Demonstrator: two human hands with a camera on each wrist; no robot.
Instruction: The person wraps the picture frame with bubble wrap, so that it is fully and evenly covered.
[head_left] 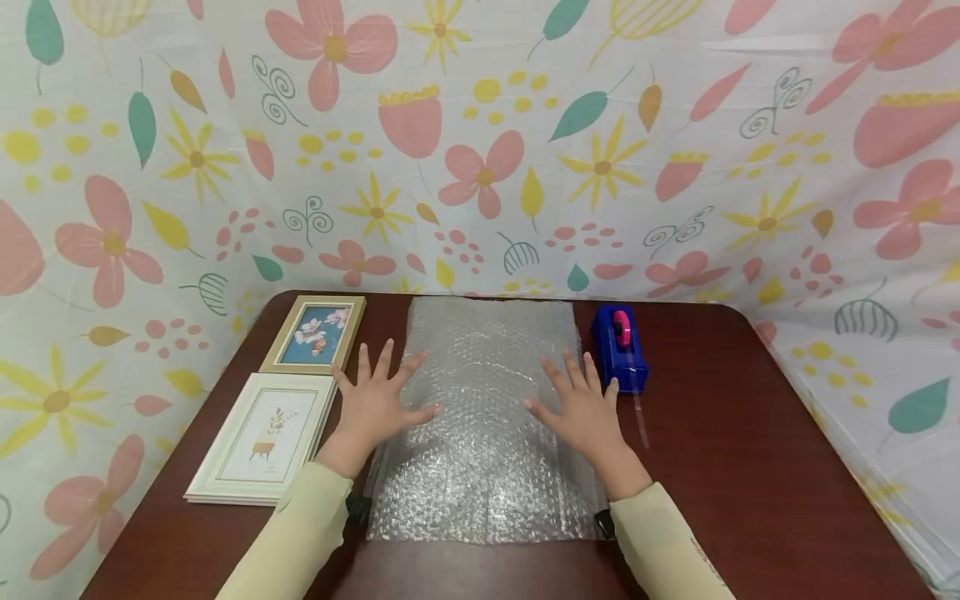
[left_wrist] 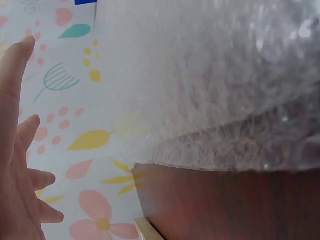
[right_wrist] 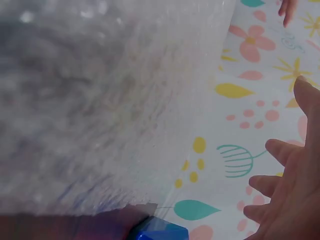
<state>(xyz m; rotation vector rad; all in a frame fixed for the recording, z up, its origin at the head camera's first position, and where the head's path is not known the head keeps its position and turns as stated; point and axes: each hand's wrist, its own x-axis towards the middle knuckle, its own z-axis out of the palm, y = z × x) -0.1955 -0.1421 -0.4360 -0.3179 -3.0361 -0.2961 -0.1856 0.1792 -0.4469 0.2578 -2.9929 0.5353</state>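
Note:
A sheet of clear bubble wrap [head_left: 480, 450] lies flat in the middle of the dark wooden table. Over its left edge my left hand [head_left: 375, 408] hovers, fingers spread wide and holding nothing. My right hand [head_left: 585, 408] is spread the same way above the right edge. Both wrist views show the bubble wrap [left_wrist: 210, 90] close by, with the left fingers [left_wrist: 15, 75] and the right fingers [right_wrist: 285, 152] straight and apart from it. Left of the wrap, a white picture frame [head_left: 213, 467] and a gold picture frame [head_left: 273, 360] lie face up.
A blue tape dispenser [head_left: 618, 358] with a pink core stands right of the wrap, a strip of clear tape [head_left: 640, 421] trailing from it. The table [head_left: 750, 467] meets a flower-print cloth [head_left: 480, 108] at the back and sides.

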